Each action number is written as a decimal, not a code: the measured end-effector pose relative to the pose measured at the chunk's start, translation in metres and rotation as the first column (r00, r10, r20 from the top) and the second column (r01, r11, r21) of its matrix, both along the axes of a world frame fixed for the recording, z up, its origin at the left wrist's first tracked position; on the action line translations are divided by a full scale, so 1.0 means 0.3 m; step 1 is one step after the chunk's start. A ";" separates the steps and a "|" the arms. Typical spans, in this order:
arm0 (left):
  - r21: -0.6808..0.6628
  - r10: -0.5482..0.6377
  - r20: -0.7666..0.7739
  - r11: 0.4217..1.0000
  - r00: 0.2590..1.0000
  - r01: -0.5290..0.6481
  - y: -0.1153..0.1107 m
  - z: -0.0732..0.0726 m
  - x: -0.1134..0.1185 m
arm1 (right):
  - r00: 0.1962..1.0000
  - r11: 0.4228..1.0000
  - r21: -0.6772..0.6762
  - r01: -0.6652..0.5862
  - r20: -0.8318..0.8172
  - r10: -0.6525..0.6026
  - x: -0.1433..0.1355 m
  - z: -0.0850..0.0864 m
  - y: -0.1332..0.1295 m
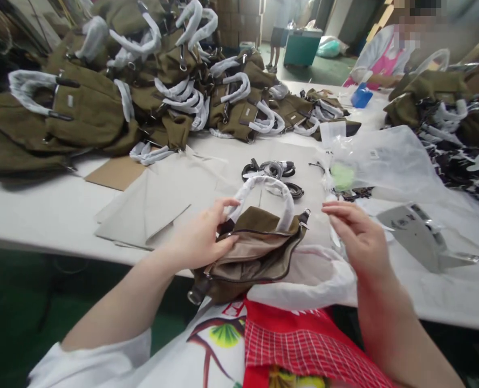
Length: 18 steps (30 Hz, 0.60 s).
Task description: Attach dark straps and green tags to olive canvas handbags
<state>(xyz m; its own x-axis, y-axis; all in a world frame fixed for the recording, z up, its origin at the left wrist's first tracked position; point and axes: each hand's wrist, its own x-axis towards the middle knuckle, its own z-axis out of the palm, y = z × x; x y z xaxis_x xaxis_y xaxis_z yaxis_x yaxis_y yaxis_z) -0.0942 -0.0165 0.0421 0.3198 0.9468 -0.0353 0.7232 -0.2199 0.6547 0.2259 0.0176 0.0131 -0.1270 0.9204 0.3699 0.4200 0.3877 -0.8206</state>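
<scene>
An olive-green handbag [255, 269] rests at the table's front edge, close to my body, with its zipped top gaping and the beige lining showing. One wrapped handle [264, 183] stands up at the far side; the other handle [304, 293], also in white wrapping, flops toward me on the right. My left hand [203, 237] grips the left rim of the bag, thumb at the opening and fingers by the base of the far handle. To the right of the bag, my right hand [356, 234] hovers apart from it, fingers stretched out, with nothing visible held.
Olive handbags [89, 108] pile up along the left and back. Coiled black straps [272, 170] lie beyond my bag. Grey sheets [142, 205] are at left, a clear plastic bag [385, 156] and a grey metal-edged piece [413, 231] at right. A co-worker [385, 59] sits across the table.
</scene>
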 end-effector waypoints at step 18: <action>-0.029 -0.011 0.169 0.999 0.986 0.016 0.003 -0.034 0.072 | 0.679 0.726 -0.319 -0.609 0.263 0.686 -0.349 0.047 -0.111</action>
